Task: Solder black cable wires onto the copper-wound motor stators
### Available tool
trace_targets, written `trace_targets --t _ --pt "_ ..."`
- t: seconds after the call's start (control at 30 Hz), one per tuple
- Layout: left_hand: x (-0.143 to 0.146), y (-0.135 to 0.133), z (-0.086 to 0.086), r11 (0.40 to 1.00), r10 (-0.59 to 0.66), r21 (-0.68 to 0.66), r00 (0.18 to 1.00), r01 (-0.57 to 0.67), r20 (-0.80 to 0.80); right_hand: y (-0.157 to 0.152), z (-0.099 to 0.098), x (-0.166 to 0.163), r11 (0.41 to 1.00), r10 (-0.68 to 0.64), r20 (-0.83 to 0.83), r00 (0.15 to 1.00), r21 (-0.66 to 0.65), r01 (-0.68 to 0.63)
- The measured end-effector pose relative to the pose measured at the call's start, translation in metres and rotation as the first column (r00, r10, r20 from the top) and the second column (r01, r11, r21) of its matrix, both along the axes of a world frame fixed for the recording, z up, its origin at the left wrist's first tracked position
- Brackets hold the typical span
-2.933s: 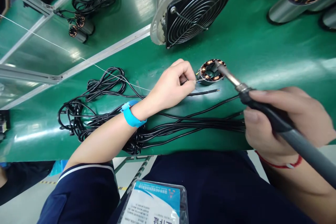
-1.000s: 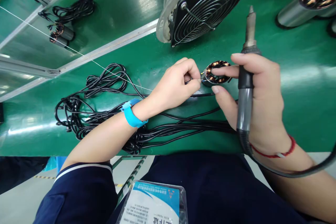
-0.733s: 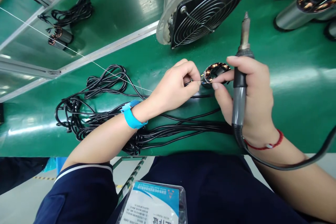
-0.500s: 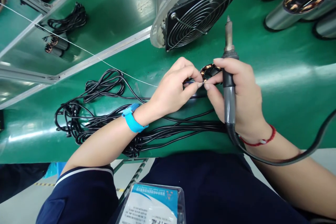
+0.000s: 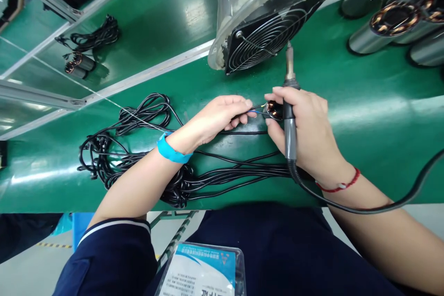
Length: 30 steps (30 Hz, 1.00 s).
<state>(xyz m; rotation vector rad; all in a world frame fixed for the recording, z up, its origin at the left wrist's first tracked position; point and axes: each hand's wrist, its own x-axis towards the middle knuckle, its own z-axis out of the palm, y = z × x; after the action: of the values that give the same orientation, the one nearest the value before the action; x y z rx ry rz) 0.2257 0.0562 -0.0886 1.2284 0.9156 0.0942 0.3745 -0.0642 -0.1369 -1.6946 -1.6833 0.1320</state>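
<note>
My left hand (image 5: 224, 115) is closed on the end of a black cable, from which thin blue and yellow wires (image 5: 257, 111) stick out to the right. The wires lead to a stator with copper windings (image 5: 274, 109). My right hand (image 5: 310, 132) holds that stator between thumb and fingers, covering most of its body. In the same hand rests a soldering iron (image 5: 290, 125), its tip pointing up and away from me, apart from the wires. A black cord runs from its handle past my right wrist.
Bundled black cables (image 5: 138, 166) lie on the green bench (image 5: 374, 148). A fan with a wire guard (image 5: 263, 46) stands behind my hands. Several metal stators (image 5: 378, 32) are at the back right. Two stators (image 5: 79, 64) and another cable bundle (image 5: 95, 34) sit far left.
My left hand has moved left, away from my right fingers, and the coloured wires now show between the hands. The soldering iron has shifted slightly left. The thin pale strand is no longer between my fingertips.
</note>
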Motion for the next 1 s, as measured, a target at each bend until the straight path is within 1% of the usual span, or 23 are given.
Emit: trace_targets --t 0.07,0.23,0.37,0.57,0.67,0.77,0.87,0.93,1.0 --pt "0.001 -0.001 0.000 0.998 0.055 -0.017 0.998 -0.056 -0.020 -0.001 0.002 -0.001 1.000 -0.024 0.020 1.000 -0.010 0.024" --pt "0.004 -0.004 -0.001 0.993 0.112 -0.027 0.994 -0.111 0.002 -0.007 0.001 -0.001 0.998 -0.008 -0.012 1.000 0.068 0.008" --pt "0.009 -0.007 -0.001 0.993 0.113 -0.022 0.994 -0.113 -0.005 -0.008 -0.002 0.000 0.991 -0.004 -0.033 0.999 0.133 0.008" --pt "0.012 -0.011 0.001 0.996 0.082 -0.025 0.996 -0.083 -0.019 -0.005 0.000 0.001 0.990 0.016 -0.076 0.997 0.143 -0.005" --pt "0.008 -0.009 0.004 0.997 0.074 -0.034 0.997 -0.075 -0.024 -0.004 0.001 0.002 0.990 -0.008 -0.064 0.998 0.141 0.017" --pt "0.005 -0.007 0.007 0.998 0.023 -0.062 0.999 -0.025 -0.043 -0.004 0.001 0.000 0.986 -0.036 -0.090 0.995 0.160 0.051" --pt "0.007 -0.009 0.008 0.990 -0.107 -0.092 0.994 0.106 -0.003 -0.003 0.001 -0.003 0.982 -0.054 -0.134 0.990 0.172 0.077" --pt "0.010 -0.012 0.007 0.984 -0.166 -0.068 0.986 0.167 0.013 -0.002 0.001 -0.006 0.985 -0.079 -0.167 0.983 0.139 0.102" --pt "0.013 -0.014 0.007 0.987 -0.164 0.003 0.987 0.163 0.005 -0.001 0.001 -0.008 0.985 -0.103 -0.211 0.972 0.116 0.129"
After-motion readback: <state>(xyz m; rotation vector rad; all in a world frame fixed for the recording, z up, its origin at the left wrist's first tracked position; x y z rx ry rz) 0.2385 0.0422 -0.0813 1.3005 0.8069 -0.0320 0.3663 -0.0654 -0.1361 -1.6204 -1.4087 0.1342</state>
